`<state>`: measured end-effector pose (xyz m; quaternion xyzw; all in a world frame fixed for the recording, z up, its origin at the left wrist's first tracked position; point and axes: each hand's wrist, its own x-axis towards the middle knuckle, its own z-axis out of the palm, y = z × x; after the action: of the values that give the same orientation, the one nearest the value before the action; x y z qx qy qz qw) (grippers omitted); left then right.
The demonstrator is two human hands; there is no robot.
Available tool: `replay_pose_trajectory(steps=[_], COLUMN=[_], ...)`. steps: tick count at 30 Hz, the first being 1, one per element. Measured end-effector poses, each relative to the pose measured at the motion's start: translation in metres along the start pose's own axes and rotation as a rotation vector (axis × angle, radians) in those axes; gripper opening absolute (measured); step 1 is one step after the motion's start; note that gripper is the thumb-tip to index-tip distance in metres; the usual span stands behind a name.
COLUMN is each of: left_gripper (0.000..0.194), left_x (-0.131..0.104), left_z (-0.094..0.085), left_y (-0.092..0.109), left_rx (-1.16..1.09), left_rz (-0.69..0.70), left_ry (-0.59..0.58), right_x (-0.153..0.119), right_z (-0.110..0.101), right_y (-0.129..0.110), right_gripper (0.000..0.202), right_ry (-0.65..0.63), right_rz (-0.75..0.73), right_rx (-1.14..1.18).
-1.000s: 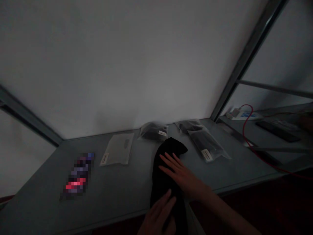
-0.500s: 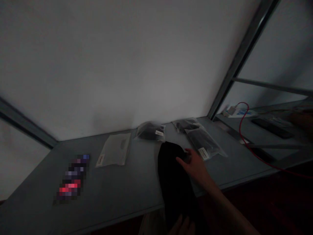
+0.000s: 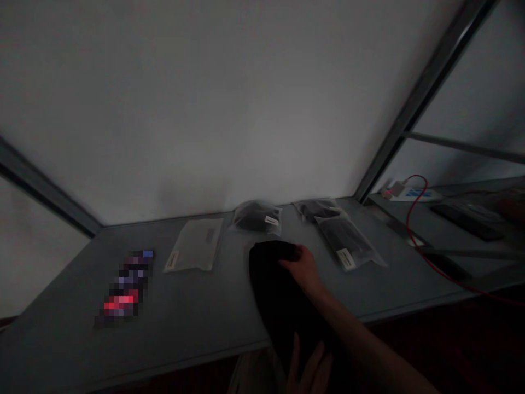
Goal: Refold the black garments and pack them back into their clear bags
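Observation:
A long piece of black cloth (image 3: 274, 290) lies on the grey table and hangs over its front edge towards me. My right hand (image 3: 303, 269) pinches the cloth's right edge near its far end, thumb on top. Lower down, at the bottom of the view, my left hand (image 3: 309, 366) lies on the cloth with its fingers spread. Behind the cloth is a clear bag with something dark inside (image 3: 254, 218). Another bag of dark contents (image 3: 348, 241) is to the right of my right hand.
A pale, flat bag (image 3: 196, 244) and a blurred-out object (image 3: 125, 287) lie on the left of the table (image 3: 184, 323). One more dark bag (image 3: 314, 209) is at the back. On the right are a red cable (image 3: 410, 219), a power strip and a dark device (image 3: 465, 221).
My right hand has moved left and closed on the cloth's edge. The cloth's far end has shifted left. More of my left hand shows, its fingers spread.

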<state>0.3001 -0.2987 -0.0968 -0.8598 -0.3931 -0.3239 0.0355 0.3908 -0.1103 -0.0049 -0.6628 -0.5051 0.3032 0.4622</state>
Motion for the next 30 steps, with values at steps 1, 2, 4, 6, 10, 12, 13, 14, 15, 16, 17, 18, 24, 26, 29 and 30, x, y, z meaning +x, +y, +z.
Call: replay_pose_trajectory(steps=[1,2,4,6,10,12,13,14,15,16,17,18,24,26,29,30], left_gripper=[0.039,0.042,0.04,0.025,0.013,0.02,0.022,0.023,0.023,0.023,0.023,0.022,0.027,0.045,0.032,0.021], left_x=[0.004,0.01,0.024,0.041,0.068,0.075,0.076,0.076,0.075,0.074,0.073,0.072,0.079,0.083,0.094,0.1], left_z=[-0.004,-0.01,-0.028,-0.05,-0.088,-0.095,-0.095,-0.092,-0.087,-0.081,-0.074,-0.068,-0.077,-0.1,-0.131,-0.137], left_y=[-0.005,-0.012,-0.027,-0.041,-0.058,-0.059,-0.057,-0.055,-0.053,-0.05,-0.047,-0.044,-0.045,-0.054,-0.08,-0.092], left_rx=[-0.022,-0.037,-0.055,-0.071,-0.088,-0.093,-0.092,-0.089,-0.083,-0.076,-0.068,-0.061,-0.177,-0.34,-0.515,-0.513], left_rz=[-0.002,-0.009,-0.029,0.013,0.163,0.172,0.174,0.177,0.174,0.166,0.154,0.142,0.134,0.114,-0.189,-0.264], left_ry=[-0.056,-0.126,-0.176,-0.156,-0.224,-0.271,-0.287,-0.292,-0.291,-0.286,-0.278,-0.273,-0.356,-0.402,-0.308,-0.237], right_x=[0.003,0.006,0.012,0.017,0.018,0.015,0.013,0.011,0.011,0.011,0.012,0.015,0.02,0.012,-0.003,-0.006], right_z=[0.008,0.015,0.029,0.039,0.048,0.051,0.052,0.053,0.054,0.055,0.056,0.056,0.056,0.055,0.053,0.052], right_y=[-0.005,-0.011,-0.022,-0.032,-0.047,-0.053,-0.057,-0.06,-0.063,-0.066,-0.069,-0.071,-0.08,-0.078,-0.071,-0.068], right_gripper=[0.038,0.03,0.024,0.028,0.038,0.041,0.041,0.042,0.042,0.04,0.037,0.033,0.035,0.039,0.033,0.028], right_ry=[-0.032,-0.047,-0.045,-0.02,0.0,-0.096,-0.164,-0.229,-0.278,-0.304,-0.309,-0.306,-0.287,-0.247,-0.218,-0.226], right_rz=[-0.027,-0.048,-0.094,-0.136,-0.254,-0.357,-0.401,-0.43,-0.44,-0.437,-0.425,-0.41,-0.287,-0.287,-0.375,-0.401], right_rx=[-0.053,-0.085,-0.137,-0.181,-0.34,-0.544,-0.646,-0.725,-0.77,-0.793,-0.803,-0.808,-0.777,-0.739,-0.708,-0.702])
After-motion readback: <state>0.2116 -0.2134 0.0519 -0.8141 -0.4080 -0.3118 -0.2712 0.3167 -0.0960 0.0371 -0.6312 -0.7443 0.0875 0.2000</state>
